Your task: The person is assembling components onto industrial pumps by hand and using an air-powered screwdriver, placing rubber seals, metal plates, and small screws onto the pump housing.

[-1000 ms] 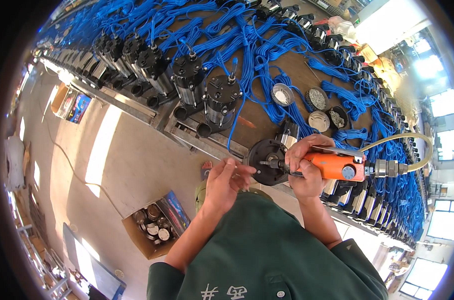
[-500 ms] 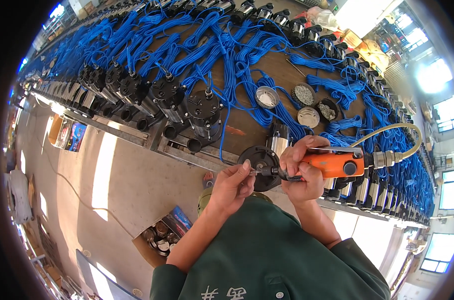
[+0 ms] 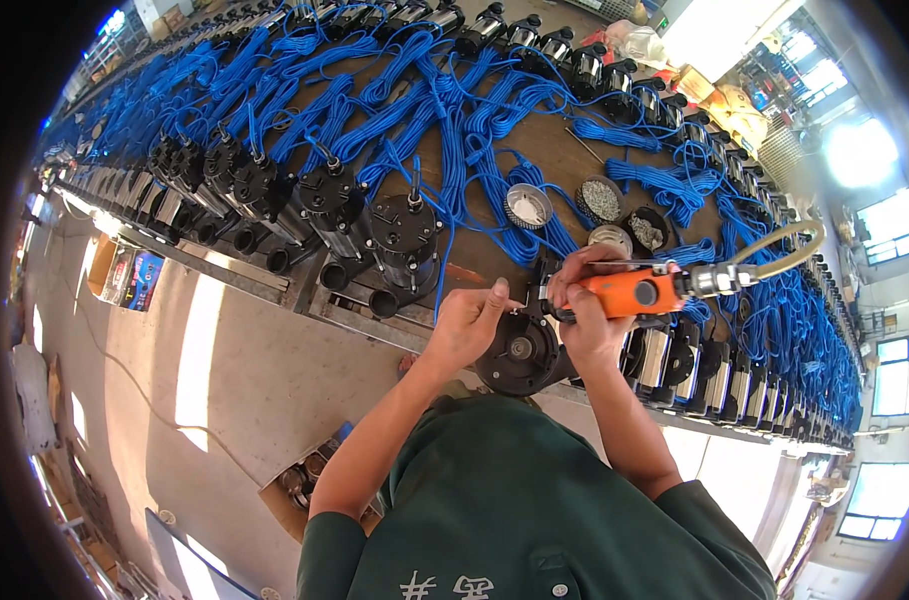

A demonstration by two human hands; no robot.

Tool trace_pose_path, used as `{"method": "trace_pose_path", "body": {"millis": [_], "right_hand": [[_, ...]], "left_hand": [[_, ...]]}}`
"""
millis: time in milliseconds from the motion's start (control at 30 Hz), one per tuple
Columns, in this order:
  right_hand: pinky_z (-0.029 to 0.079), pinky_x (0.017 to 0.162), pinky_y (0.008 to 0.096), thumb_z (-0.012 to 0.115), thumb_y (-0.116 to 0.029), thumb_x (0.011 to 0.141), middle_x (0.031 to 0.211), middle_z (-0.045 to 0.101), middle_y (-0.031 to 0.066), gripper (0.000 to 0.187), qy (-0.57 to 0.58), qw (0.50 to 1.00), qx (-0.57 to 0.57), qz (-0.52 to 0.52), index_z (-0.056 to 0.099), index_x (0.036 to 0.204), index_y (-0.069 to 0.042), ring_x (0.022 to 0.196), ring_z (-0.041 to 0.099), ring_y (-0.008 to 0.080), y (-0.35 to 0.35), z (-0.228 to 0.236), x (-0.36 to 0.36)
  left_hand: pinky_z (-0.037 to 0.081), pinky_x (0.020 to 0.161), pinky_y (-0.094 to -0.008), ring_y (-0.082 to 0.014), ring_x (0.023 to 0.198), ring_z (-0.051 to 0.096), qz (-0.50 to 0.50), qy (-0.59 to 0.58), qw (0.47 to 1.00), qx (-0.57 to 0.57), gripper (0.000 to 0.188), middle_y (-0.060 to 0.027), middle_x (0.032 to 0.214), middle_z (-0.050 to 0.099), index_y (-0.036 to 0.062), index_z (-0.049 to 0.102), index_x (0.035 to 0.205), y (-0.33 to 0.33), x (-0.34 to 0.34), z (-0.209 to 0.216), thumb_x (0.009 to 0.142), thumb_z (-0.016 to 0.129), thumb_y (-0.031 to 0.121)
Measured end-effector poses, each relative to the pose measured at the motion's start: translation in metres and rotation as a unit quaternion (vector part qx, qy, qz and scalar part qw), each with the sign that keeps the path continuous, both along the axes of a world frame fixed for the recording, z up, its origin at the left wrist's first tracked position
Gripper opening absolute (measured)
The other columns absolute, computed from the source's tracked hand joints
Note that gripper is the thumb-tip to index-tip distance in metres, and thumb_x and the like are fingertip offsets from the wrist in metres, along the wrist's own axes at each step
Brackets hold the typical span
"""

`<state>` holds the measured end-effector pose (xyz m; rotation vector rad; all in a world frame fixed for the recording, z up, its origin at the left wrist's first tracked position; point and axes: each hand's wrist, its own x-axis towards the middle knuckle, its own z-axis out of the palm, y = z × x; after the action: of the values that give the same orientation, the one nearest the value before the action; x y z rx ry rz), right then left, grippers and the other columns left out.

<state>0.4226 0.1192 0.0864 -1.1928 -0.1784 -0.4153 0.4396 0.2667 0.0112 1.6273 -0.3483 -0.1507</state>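
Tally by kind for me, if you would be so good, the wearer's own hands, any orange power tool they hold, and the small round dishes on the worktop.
Hands (left hand and right hand): 2
Orange power tool: 1
Small round dishes on the worktop: 4
Total: 7

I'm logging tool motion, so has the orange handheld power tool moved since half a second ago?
Yes: the orange handheld power tool has shifted up the picture, judged against the round black housing on the bench's near edge.

Head-worn fisheye view, facing down
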Motion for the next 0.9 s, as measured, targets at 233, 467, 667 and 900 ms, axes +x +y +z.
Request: {"method": "trace_pose_path", "body": {"millis": [233, 467, 667, 900], "right_hand": [[0.045, 0.061, 0.0295, 0.046, 0.008, 0.075, 0.083, 0.054, 0.0114, 0.031, 0.054, 0.989, -0.13, 0.041, 0.046, 0.104, -0.002, 0.065, 0.051, 0.0164, 0.006, -0.011, 0.005], [0.046, 0.061, 0.0228, 0.05, 0.008, 0.075, 0.079, 0.056, 0.0072, 0.027, 0.027, 0.987, -0.154, 0.032, 0.048, 0.1, 0.001, 0.067, 0.056, 0.0107, 0.018, -0.021, 0.01], [0.047, 0.06, 0.0238, 0.051, 0.009, 0.074, 0.081, 0.058, 0.0091, 0.034, 0.047, 0.988, -0.139, 0.057, 0.05, 0.107, 0.001, 0.066, 0.057, 0.0115, 0.014, -0.006, 0.008], [0.046, 0.057, 0.0318, 0.055, -0.004, 0.071, 0.077, 0.052, 0.0128, 0.042, -0.057, 0.998, 0.004, 0.012, 0.046, 0.112, 0.001, 0.054, 0.048, 0.0156, 0.018, 0.028, -0.01]], "left_hand": [[0.038, 0.053, -0.0272, -0.0096, 0.054, 0.044, -0.016, 0.008, 0.999, -0.041, 0.022, -0.0059, 0.058, 0.049, -0.0027, 0.068, 0.095, 0.003, 0.002, -0.023, 0.092, 0.056, 0.015], [0.041, 0.06, -0.0223, -0.0051, 0.065, 0.047, -0.01, 0.16, 0.982, -0.101, 0.025, 0.0023, 0.072, 0.052, -0.0024, 0.06, 0.108, 0.017, 0.0, -0.026, 0.085, 0.055, 0.005], [0.051, 0.073, -0.0283, -0.0208, 0.079, 0.061, 0.152, 0.367, 0.832, -0.386, 0.03, -0.0115, 0.094, 0.059, -0.0056, 0.052, 0.116, 0.029, -0.016, -0.035, 0.087, 0.047, 0.0], [0.051, 0.061, -0.0266, -0.0189, 0.067, 0.062, 0.128, 0.359, 0.827, -0.412, 0.023, -0.0176, 0.094, 0.065, -0.0024, 0.052, 0.11, 0.035, -0.043, 0.018, 0.097, 0.053, 0.016]]}}
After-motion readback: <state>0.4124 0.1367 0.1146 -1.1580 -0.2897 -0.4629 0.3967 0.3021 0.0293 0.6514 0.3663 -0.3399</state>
